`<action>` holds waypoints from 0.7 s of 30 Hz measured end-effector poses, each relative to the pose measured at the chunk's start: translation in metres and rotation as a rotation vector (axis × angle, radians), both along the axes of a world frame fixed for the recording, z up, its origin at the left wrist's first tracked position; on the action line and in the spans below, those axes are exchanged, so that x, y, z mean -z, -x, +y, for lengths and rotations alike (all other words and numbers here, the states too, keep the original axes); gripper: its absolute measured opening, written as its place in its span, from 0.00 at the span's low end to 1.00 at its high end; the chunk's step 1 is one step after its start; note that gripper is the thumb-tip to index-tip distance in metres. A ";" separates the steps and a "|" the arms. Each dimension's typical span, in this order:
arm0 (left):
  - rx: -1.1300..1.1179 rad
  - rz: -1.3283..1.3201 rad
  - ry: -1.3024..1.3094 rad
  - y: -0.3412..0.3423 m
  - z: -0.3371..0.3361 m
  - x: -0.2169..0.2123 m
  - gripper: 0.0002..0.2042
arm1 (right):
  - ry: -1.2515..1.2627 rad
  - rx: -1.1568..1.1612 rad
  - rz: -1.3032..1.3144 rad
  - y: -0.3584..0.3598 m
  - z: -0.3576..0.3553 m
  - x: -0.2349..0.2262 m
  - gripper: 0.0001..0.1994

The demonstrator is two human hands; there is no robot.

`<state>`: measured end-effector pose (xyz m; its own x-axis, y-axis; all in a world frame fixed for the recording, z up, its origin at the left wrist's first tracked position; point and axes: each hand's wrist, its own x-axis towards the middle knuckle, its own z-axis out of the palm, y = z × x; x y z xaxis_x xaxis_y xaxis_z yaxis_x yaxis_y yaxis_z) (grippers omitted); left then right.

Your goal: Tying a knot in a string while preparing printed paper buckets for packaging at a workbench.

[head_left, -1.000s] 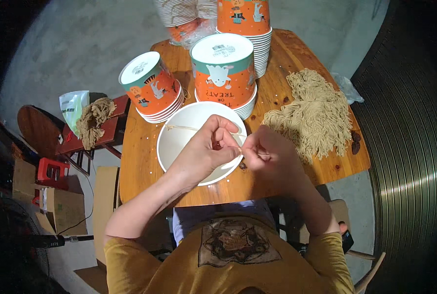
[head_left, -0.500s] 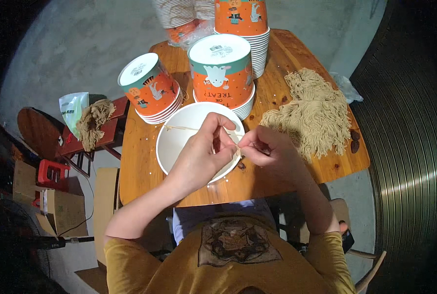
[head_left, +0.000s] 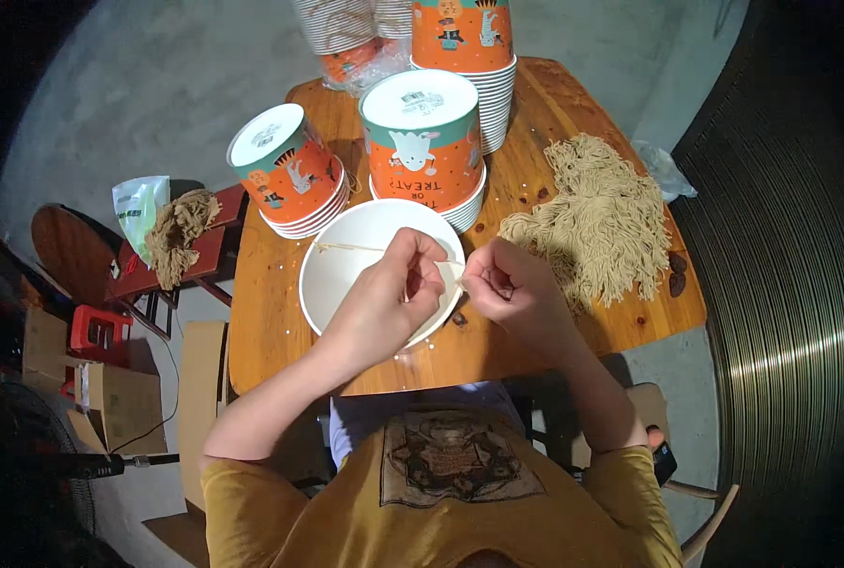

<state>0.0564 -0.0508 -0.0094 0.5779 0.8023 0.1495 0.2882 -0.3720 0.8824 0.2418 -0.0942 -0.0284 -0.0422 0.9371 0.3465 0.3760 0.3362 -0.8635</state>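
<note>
Your left hand [head_left: 384,303] and right hand [head_left: 512,289] each pinched an end of a thin tan string [head_left: 351,248] stretched over the white bowl [head_left: 346,275] at the table's [head_left: 270,322] near edge. Bowl looked empty; the string pile [head_left: 597,222] at the right edge looked mostly untouched.

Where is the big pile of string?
In the head view, the tan string pile lies on the wooden table's right side, just beyond the right hand.

I see the bowl [head_left: 346,260] on the table [head_left: 270,350] before me, cup stacks [head_left: 422,142] behind it, the noodle pile [head_left: 597,222] to its right.
</note>
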 end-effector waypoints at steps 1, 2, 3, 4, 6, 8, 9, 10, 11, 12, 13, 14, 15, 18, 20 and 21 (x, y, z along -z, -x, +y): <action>-0.002 -0.004 0.020 0.000 0.001 0.000 0.09 | 0.023 0.019 0.012 0.000 -0.001 0.000 0.05; -0.003 -0.005 0.023 -0.001 0.001 -0.003 0.09 | 0.027 0.018 0.011 0.000 -0.001 0.000 0.05; 0.052 0.041 0.064 -0.001 -0.001 -0.009 0.08 | 0.019 0.014 0.007 0.000 -0.001 0.000 0.06; 0.104 0.085 0.107 -0.001 0.000 -0.012 0.07 | 0.014 0.007 0.002 0.000 0.001 0.000 0.06; 0.092 0.119 0.169 -0.004 0.003 -0.010 0.06 | -0.124 0.028 -0.127 0.001 0.004 0.002 0.07; 0.075 0.154 0.223 -0.005 0.003 -0.008 0.06 | -0.273 0.042 -0.253 0.001 0.003 0.002 0.07; 0.066 0.137 0.216 -0.004 0.003 -0.006 0.07 | -0.397 0.079 -0.446 0.000 0.003 0.001 0.08; 0.059 0.120 0.209 -0.004 0.003 -0.005 0.09 | -0.522 0.116 -0.639 0.000 0.003 0.000 0.08; 0.054 0.118 0.212 -0.003 0.003 -0.005 0.09 | -0.521 0.109 -0.640 0.000 0.002 -0.002 0.08; 0.068 0.113 0.259 -0.002 0.003 -0.005 0.07 | -0.555 0.106 -0.696 0.000 0.001 -0.006 0.08; 0.085 0.109 0.303 -0.002 0.003 -0.005 0.06 | -0.591 0.106 -0.754 0.000 0.001 -0.008 0.08; 0.082 0.106 0.303 -0.002 0.003 -0.004 0.06 | -0.592 0.102 -0.756 0.001 0.001 -0.007 0.08; 0.089 0.086 0.323 -0.001 0.003 -0.003 0.06 | -0.609 0.121 -0.713 0.002 0.002 -0.005 0.09; 0.108 0.073 0.353 -0.003 0.003 -0.006 0.06 | -0.630 0.177 -0.560 0.004 0.007 0.007 0.09; 0.107 0.082 0.366 -0.002 0.003 -0.005 0.06 | -0.635 0.200 -0.441 0.006 0.009 0.018 0.10; 0.118 0.055 0.359 -0.002 0.005 0.000 0.06 | -0.583 0.177 -0.366 0.007 0.008 0.023 0.11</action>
